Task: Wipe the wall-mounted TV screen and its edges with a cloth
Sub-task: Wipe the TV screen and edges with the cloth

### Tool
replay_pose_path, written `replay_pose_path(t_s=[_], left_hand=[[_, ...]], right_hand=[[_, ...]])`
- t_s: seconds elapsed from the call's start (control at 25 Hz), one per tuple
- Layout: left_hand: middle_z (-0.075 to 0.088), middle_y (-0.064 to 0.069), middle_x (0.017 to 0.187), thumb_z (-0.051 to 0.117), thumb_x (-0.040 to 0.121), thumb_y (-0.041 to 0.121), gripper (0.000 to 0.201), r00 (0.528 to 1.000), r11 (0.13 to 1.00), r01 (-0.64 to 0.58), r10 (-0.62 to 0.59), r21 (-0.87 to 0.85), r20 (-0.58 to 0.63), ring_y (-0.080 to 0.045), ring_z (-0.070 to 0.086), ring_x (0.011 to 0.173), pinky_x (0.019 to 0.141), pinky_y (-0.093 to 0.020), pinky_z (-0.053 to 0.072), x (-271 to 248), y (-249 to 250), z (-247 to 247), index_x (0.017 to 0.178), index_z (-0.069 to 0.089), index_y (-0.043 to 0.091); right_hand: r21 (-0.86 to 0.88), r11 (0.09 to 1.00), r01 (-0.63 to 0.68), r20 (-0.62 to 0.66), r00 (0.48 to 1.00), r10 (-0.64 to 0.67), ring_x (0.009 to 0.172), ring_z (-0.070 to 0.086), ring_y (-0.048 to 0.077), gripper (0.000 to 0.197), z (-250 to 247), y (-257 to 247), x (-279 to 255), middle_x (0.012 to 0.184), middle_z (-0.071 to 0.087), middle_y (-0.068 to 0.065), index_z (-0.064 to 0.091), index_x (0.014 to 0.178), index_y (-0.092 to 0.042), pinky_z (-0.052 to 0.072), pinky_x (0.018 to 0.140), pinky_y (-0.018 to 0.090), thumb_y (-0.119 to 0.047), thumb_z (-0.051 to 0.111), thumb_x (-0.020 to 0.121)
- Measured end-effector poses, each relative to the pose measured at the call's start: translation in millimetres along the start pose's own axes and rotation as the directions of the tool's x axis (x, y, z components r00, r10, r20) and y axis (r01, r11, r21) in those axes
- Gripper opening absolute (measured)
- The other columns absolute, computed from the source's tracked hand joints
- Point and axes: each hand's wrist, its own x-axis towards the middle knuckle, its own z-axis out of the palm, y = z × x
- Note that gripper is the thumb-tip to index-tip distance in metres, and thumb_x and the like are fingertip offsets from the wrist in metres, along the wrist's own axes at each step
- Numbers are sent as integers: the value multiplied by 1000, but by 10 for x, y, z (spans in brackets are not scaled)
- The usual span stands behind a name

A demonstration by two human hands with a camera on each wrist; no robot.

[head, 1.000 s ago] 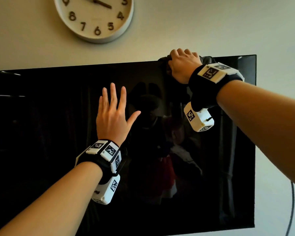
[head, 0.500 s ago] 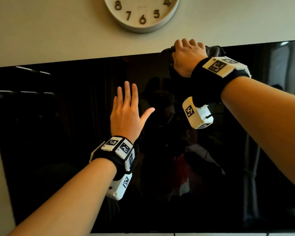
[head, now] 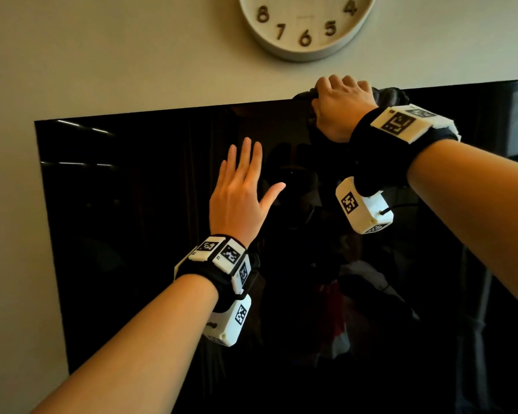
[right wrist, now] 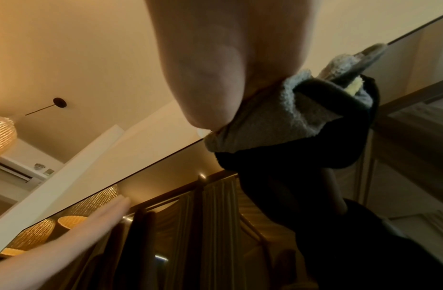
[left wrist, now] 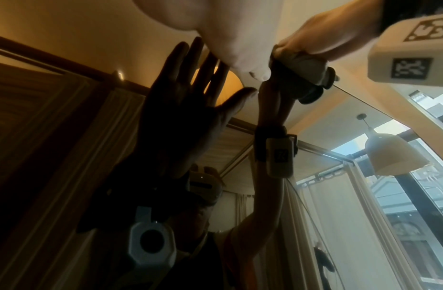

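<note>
The TV screen [head: 132,234] is black and glossy, smooth enough to mirror the room like glass. The cloth [right wrist: 277,117] is grey, soft and fluffy, with a rough towel-like nap. The wall [head: 102,55] looks matt and smoothly painted. The clock [head: 305,25] has a smooth, matt pale rim and dull brown numerals.

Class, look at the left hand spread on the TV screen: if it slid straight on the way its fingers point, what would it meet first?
The left hand points up the TV screen, so it would probably reach the screen's top edge first, then bare wall. The cloth and clock sit further right.
</note>
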Motion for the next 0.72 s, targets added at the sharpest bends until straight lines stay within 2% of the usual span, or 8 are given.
replay_pose_path(t_s=[0.12,0.36,0.48,0.64,0.72], left_hand=[[37,-12,149,43,92,56,68,1000,1000,-9,9,23,20,-33,33,138,108,-41,36,27,-454,-130,144,37,12],[36,-12,150,42,90,60,71,993,987,-109,103,121,62,-35,31,139,111,-46,32,-97,-1388,-322,145,36,15],[35,-10,151,45,91,56,68,987,987,-142,136,69,90,-33,30,139,110,-47,33,-126,-1492,-322,145,36,16],[33,-10,152,50,92,48,64,988,984,-104,118,-142,96,-31,27,141,113,-47,28,-129,-1565,-313,144,37,13],[35,-11,151,49,92,48,63,993,989,-105,110,-108,49,-31,29,140,113,-44,28,-167,-1757,-376,143,39,12]], right_hand=[[8,1000,-5,4,1000,5,119,38,36,37,35,-342,64,129,44,18,39,125,-4,27,100,46,-28,37,97],[10,1000,-6,-1,1000,6,120,38,35,38,161,-1276,302,130,43,16,39,126,-5,27,100,46,-30,37,97],[-4,1000,-17,-4,1000,17,121,38,34,38,216,-1613,400,131,44,15,38,126,-6,26,100,47,-31,37,97],[4,1000,-8,-3,1000,8,121,38,33,36,250,-2007,506,131,44,15,39,125,-6,26,100,47,-29,33,98],[-1,1000,7,0,1000,-7,121,38,34,36,262,-2177,546,130,44,15,39,125,-5,26,100,47,-29,32,98]])
